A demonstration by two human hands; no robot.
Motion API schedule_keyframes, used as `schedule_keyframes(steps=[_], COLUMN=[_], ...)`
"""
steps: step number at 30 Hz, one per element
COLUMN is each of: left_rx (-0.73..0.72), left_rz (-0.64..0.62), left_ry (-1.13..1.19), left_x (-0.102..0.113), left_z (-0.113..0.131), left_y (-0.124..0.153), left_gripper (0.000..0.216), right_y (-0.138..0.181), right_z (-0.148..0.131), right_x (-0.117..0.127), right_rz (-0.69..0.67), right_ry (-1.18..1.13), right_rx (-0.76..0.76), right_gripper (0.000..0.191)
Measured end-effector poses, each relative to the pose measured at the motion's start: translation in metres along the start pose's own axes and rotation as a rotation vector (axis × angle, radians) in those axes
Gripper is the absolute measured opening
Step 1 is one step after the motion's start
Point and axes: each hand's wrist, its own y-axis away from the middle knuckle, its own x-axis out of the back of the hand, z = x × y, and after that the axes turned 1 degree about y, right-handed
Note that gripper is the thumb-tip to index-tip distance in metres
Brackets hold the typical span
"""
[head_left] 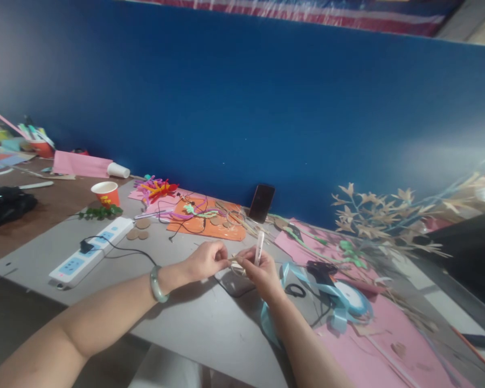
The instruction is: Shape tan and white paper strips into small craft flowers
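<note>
My left hand (pixel 208 261), with a pale green bangle (pixel 157 284) on its wrist, is closed in a pinch above the grey tabletop. Its fingertips meet those of my right hand (pixel 263 276) at a thin tan strip (pixel 233 258), too small to make out fully. A white pen (pixel 259 249) stands upright out of my right hand, tucked by the thumb and index finger. Just under the fingertips is a pale looped thing (pixel 238 268), partly hidden. Light blue ribbon (pixel 293 269) lies right of my right hand.
A power strip (pixel 91 253) with a black plug lies left, near a red paper cup (pixel 105 193). Behind are brown discs (pixel 142 222), orange paper (pixel 230 231) and a leaning phone (pixel 262 202). Pink paper (pixel 382 345), a ribbon spool (pixel 352 299) and dried stems (pixel 372 210) lie right.
</note>
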Motion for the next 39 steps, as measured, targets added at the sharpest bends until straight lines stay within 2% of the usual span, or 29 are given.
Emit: schedule_keyframes(steps=[7,10,16,21,27,32,39], left_rx=[0.123,0.156,0.220,0.211,0.197,0.177,0.152], left_rz=[-0.213,-0.263,-0.400,-0.349,-0.239,-0.106,-0.002], left_ry=[0.232,0.335,0.592,0.599,0.582,0.527,0.512], left_x=[0.002,0.006,0.011,0.008,0.001,-0.002,-0.001], left_z=[-0.005,-0.005,-0.007,-0.007,-0.006,-0.005,-0.001], left_y=[-0.003,-0.004,-0.009,-0.007,-0.005,-0.006,-0.005], left_gripper=[0.034,0.037,0.037,0.033,0.034,0.033,0.030], right_y=[0.002,0.001,-0.004,-0.004,0.002,0.003,0.002], right_z=[-0.002,0.000,0.006,0.005,0.001,-0.004,-0.006], right_x=[-0.001,0.000,0.003,0.002,-0.002,-0.004,-0.004], right_rz=[-0.012,-0.003,0.100,0.084,0.023,0.063,0.063], right_ry=[-0.004,-0.034,-0.207,-0.213,-0.045,0.039,0.060], right_rx=[-0.044,-0.045,-0.024,-0.051,-0.055,-0.055,-0.036], right_gripper=[0.025,0.027,0.029,0.031,0.029,0.029,0.029])
